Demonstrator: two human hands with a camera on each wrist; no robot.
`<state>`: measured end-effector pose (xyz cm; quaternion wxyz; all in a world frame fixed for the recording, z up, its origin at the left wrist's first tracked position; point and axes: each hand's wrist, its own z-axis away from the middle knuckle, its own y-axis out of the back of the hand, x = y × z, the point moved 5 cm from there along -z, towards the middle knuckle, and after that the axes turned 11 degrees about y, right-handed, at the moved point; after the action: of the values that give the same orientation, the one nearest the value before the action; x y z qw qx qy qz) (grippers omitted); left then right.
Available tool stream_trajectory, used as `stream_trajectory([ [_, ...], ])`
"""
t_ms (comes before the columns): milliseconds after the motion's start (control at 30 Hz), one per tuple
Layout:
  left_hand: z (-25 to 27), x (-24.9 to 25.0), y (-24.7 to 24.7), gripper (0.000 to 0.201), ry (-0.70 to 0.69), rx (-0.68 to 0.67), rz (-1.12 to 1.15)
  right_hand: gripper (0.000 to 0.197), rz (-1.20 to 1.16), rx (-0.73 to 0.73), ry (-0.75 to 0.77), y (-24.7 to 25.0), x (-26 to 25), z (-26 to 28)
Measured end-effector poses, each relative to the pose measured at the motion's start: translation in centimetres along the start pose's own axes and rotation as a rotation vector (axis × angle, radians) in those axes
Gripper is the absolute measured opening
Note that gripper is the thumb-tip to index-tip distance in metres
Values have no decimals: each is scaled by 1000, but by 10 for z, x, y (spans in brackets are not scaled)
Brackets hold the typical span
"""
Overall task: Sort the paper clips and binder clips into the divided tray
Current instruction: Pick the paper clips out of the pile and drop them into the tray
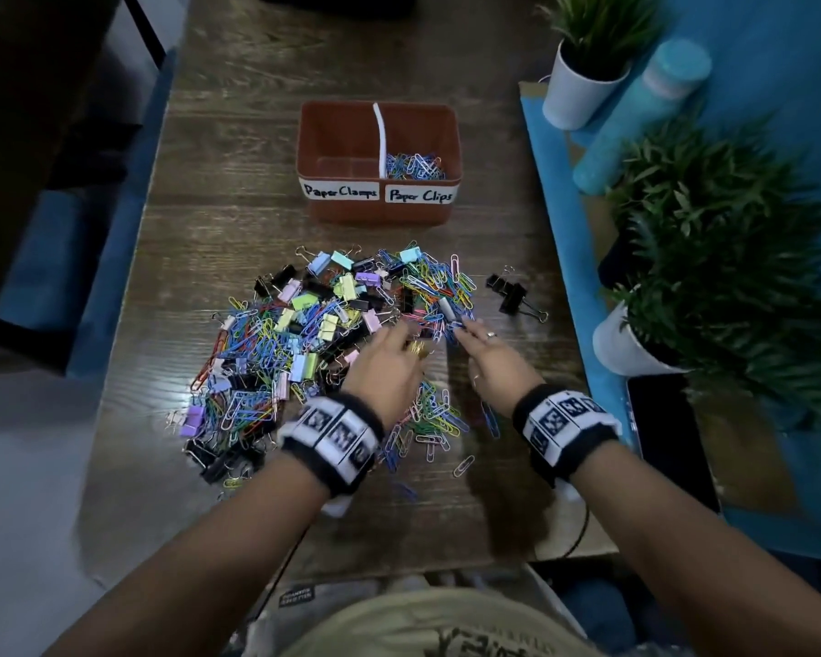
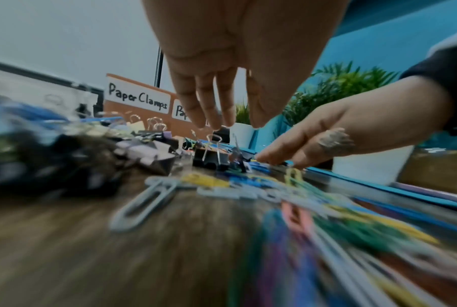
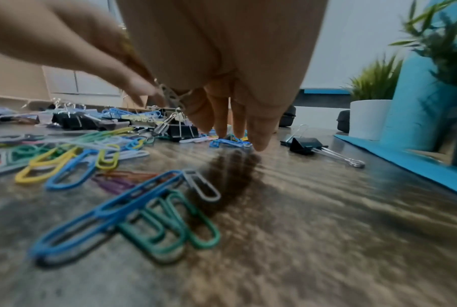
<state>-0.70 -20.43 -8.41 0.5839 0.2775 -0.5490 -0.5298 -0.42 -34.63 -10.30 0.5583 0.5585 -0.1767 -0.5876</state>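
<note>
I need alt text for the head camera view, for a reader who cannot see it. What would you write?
Two hands, the left hand and right hand, reach with straight fingers into a pile of coloured paper clips and binder clips on a wooden table. Behind the pile stands a brown divided tray: its "Paper Clips" side holds clips, its "Paper Clamps" side looks empty.

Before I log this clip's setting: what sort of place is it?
Probably an office or home desk: a wooden table with a labelled divided tray of stationery, potted plants along the side, and what looks like a dark phone by the edge.
</note>
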Motion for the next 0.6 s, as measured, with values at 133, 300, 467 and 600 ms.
stream_trajectory([
  [133,-39,2,-6,38,34,-154,-203,56,152,-34,46,-7,-7,12],
  [300,-28,-25,-2,30,44,-138,-179,32,141,136,22,14,-10,7],
  [467,-18,-49,9,28,90,-150,-177,51,100,156,31,33,-17,-44],
  [600,-26,-48,25,28,144,-169,-202,53,147,54,32,31,-9,-62],
])
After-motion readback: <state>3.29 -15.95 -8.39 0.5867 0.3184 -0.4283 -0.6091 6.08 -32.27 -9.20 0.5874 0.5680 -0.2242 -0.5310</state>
